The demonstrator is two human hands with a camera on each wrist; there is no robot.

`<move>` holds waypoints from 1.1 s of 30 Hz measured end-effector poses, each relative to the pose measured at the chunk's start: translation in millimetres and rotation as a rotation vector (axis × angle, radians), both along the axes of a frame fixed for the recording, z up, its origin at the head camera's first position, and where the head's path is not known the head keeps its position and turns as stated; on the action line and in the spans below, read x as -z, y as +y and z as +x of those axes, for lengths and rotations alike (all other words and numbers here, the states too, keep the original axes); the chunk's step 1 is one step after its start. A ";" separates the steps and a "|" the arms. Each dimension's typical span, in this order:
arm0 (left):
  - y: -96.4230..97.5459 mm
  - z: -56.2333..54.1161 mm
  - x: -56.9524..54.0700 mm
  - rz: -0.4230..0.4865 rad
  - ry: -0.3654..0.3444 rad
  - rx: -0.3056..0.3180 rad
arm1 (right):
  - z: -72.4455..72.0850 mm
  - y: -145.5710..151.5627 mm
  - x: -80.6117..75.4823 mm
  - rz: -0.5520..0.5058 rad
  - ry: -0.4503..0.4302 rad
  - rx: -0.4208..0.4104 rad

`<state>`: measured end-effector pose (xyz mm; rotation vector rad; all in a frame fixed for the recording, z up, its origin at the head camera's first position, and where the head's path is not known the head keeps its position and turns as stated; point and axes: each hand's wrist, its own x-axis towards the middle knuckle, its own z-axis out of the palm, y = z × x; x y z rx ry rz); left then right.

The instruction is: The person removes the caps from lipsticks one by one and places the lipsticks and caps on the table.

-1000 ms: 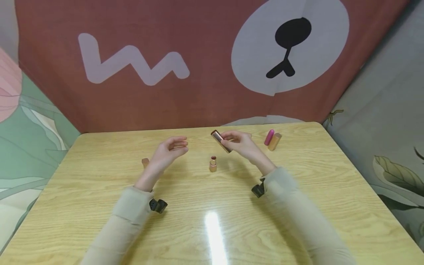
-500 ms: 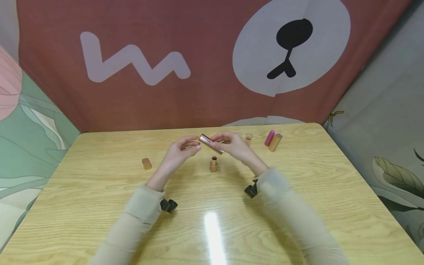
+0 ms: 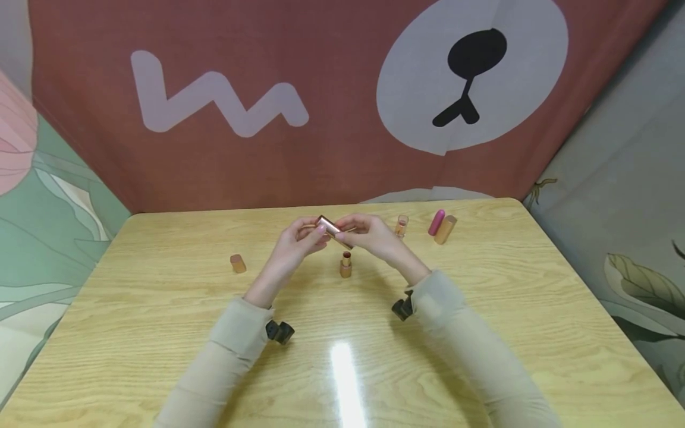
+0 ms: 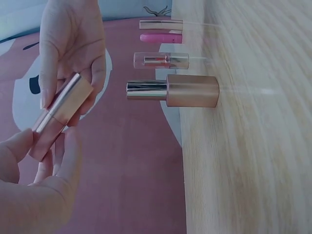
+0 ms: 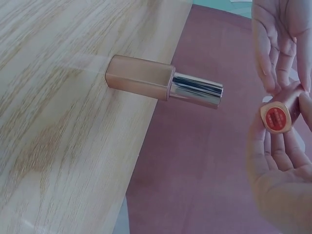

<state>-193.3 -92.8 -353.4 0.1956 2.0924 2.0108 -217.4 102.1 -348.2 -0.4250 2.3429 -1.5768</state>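
Both hands hold a rose-gold lipstick [image 3: 333,232] between them, raised and tilted above the table. My left hand [image 3: 291,242] pinches one end with thumb and fingers. At the other end, my right hand [image 3: 377,241] grips it the same way. In the left wrist view a seam crosses the lipstick [image 4: 61,117]; in the right wrist view a red round label shows on the end of the lipstick [image 5: 276,118]. Just below the hands an uncapped lipstick base [image 3: 345,268] stands upright, its shiny metal inner tube [image 4: 146,89] exposed.
A small brown cap-like piece [image 3: 238,264] sits left on the wooden table [image 3: 299,380]. To the right stand a clear-capped lipstick [image 3: 402,226], a pink tube [image 3: 436,222] and a gold tube [image 3: 445,230]. A printed cloth [image 3: 332,160] hangs behind the back edge.
My right hand has brought the lipstick leftward. My left hand has moved right, away from the brown piece, and now pinches the lipstick's left end.
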 end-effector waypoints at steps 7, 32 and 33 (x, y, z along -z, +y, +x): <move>2.4 -0.1 -1.5 0.053 -0.017 -0.029 | 0.6 -0.7 -1.0 0.013 -0.014 -0.016; 7.9 -0.6 0.9 0.097 -0.034 -0.083 | 1.8 -0.7 4.8 0.059 0.053 -0.062; 7.9 -0.5 0.8 0.099 -0.033 -0.080 | 2.0 -0.7 4.8 0.059 0.054 -0.059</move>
